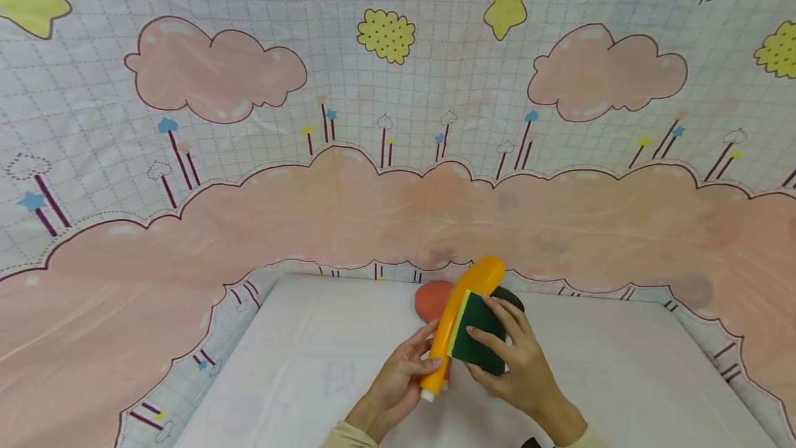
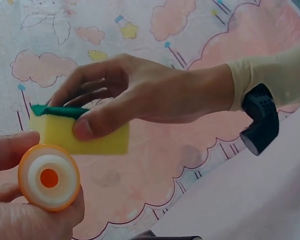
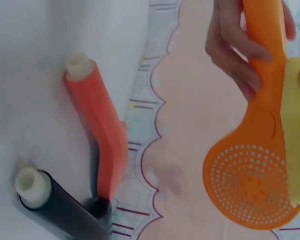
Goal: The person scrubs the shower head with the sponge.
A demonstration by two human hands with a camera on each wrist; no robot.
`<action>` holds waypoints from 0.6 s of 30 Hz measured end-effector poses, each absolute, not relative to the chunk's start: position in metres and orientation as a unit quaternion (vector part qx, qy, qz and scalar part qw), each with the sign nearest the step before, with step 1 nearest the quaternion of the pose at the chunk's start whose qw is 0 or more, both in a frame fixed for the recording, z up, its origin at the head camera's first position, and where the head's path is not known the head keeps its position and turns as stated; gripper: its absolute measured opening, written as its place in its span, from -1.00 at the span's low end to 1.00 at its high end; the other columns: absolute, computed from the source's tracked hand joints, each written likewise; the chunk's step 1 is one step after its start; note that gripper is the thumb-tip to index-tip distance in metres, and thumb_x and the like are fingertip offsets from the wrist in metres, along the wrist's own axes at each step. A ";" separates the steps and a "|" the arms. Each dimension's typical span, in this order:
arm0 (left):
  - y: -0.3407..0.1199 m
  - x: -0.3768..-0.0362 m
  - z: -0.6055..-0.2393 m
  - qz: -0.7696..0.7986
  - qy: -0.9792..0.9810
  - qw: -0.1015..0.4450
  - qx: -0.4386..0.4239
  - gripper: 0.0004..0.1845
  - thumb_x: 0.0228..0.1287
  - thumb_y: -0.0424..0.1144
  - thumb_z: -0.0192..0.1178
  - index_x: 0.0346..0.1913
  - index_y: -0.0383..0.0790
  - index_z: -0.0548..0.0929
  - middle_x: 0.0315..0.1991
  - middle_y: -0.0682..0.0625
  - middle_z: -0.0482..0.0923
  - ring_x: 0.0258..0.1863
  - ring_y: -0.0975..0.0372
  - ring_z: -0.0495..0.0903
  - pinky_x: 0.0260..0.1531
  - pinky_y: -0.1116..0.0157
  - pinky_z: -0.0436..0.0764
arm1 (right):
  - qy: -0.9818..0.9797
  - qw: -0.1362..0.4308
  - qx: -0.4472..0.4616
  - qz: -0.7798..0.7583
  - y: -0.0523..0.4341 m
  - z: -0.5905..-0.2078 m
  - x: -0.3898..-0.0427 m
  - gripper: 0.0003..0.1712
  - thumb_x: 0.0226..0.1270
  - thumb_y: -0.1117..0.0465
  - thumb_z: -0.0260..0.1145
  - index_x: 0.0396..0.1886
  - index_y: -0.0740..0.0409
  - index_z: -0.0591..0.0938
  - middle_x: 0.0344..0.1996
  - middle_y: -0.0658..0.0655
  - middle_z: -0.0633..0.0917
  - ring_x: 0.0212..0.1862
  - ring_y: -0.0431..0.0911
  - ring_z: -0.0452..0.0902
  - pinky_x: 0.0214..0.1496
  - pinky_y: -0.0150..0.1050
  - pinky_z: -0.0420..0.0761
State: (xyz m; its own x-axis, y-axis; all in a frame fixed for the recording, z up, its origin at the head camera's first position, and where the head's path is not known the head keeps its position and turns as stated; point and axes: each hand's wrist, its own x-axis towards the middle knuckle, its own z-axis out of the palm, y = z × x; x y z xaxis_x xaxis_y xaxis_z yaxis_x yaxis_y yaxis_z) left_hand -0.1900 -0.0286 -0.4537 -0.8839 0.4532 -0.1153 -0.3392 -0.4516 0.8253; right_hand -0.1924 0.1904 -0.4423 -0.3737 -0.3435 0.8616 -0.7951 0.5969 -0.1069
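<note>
Orange shower head (image 1: 463, 316): left hand (image 1: 398, 382) grips handle for steadying; right hand (image 1: 519, 358) pinches sponge (image 1: 479, 330) against it, 3 o'clock side.

On your white table (image 1: 311, 365), a red shower head (image 3: 97, 132) and a black shower head (image 3: 60, 205) lie together — handles side by side, well behind the work. A cartoon-cloud cloth (image 1: 398, 213) — pink, stars — covers the backdrop.

The shower head (image 1: 463, 316) is orange with a dotted face. The sponge (image 1: 477, 334) is yellow with a green top. Behind them lie a red-orange handle (image 3: 97, 125) and a black one (image 3: 65, 207).
</note>
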 end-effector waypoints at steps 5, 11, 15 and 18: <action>-0.029 -0.191 -0.454 0.849 0.470 0.233 0.068 -0.30 0.29 -0.52 0.08 0.48 -0.06 0.28 0.20 -0.10 0.33 0.04 0.15 0.56 0.00 0.29 0.65 | -0.805 0.383 0.361 0.273 0.185 -0.450 -0.184 -0.52 0.08 -0.16 0.49 0.01 -0.19 0.69 0.33 0.23 0.48 0.33 0.05 0.31 0.40 -0.54 0.20; -0.030 -0.191 -0.457 0.849 0.479 0.213 0.071 -0.29 0.29 -0.53 0.08 0.49 -0.10 0.26 0.19 -0.12 0.31 0.08 0.15 0.54 0.12 0.27 0.60 | -0.814 0.341 0.366 0.296 0.180 -0.460 -0.179 -0.39 -0.11 -0.01 0.61 0.04 -0.22 0.67 0.35 0.21 0.46 0.33 -0.02 0.29 0.37 -0.52 0.30; -0.032 -0.194 -0.462 0.843 0.498 0.188 0.075 -0.26 0.28 -0.54 0.11 0.50 -0.09 0.24 0.20 -0.12 0.30 0.08 0.15 0.56 0.14 0.26 0.59 | -0.819 0.322 0.376 0.290 0.180 -0.464 -0.177 -0.39 -0.12 -0.02 0.62 0.04 -0.25 0.66 0.34 0.18 0.47 0.32 -0.03 0.29 0.39 -0.50 0.30; -0.034 -0.199 -0.466 0.835 0.521 0.159 0.081 -0.23 0.26 -0.53 0.16 0.51 -0.10 0.21 0.18 -0.13 0.31 0.07 0.15 0.56 0.13 0.28 0.60 | -0.817 0.322 0.387 0.283 0.181 -0.464 -0.177 -0.43 -0.08 -0.05 0.60 0.02 -0.24 0.67 0.32 0.19 0.49 0.30 -0.02 0.31 0.40 -0.51 0.28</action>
